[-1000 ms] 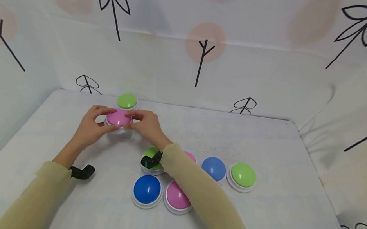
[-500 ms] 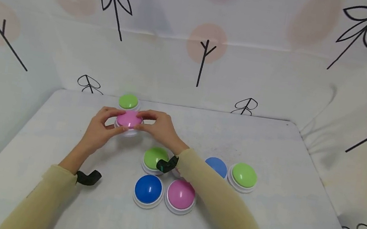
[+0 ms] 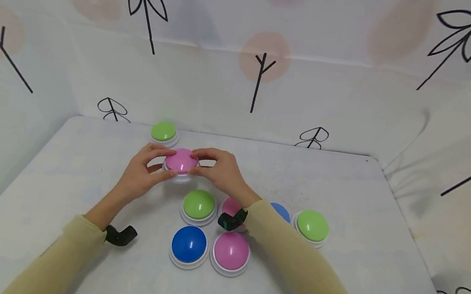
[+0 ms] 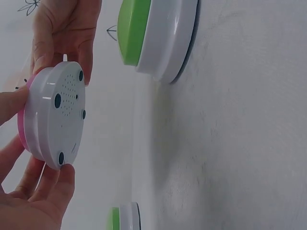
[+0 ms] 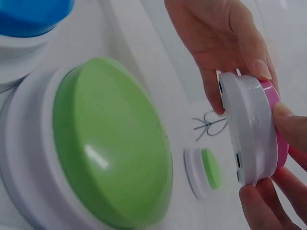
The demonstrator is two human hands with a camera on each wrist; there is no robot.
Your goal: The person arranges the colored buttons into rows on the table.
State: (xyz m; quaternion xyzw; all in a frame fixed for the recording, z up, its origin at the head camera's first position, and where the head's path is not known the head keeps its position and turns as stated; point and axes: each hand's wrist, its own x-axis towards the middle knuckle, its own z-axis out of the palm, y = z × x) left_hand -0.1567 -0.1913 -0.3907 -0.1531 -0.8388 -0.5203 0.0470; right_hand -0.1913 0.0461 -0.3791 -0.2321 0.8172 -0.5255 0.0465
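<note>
A pink dome push button (image 3: 181,162) with a round white base is held up over the table between both hands. My left hand (image 3: 140,174) grips it from the left, and my right hand (image 3: 224,173) pinches the other side. In the left wrist view the button's white underside (image 4: 72,122) faces the camera, showing small dark round feet and a patch of tiny holes. Just nearer than the held button stands a green push button (image 3: 198,204) on the table.
Another green button (image 3: 163,131) stands at the back. Beside the near green one are a pink button (image 3: 231,207), a blue button (image 3: 281,212) partly behind the right sleeve, and a green button (image 3: 312,225). A dark blue button (image 3: 189,244) and a pink button (image 3: 231,252) stand in front.
Both hands have carried the pink button to the right and slightly nearer, away from the green button at the back. The right forearm has shifted right, uncovering the near green button.
</note>
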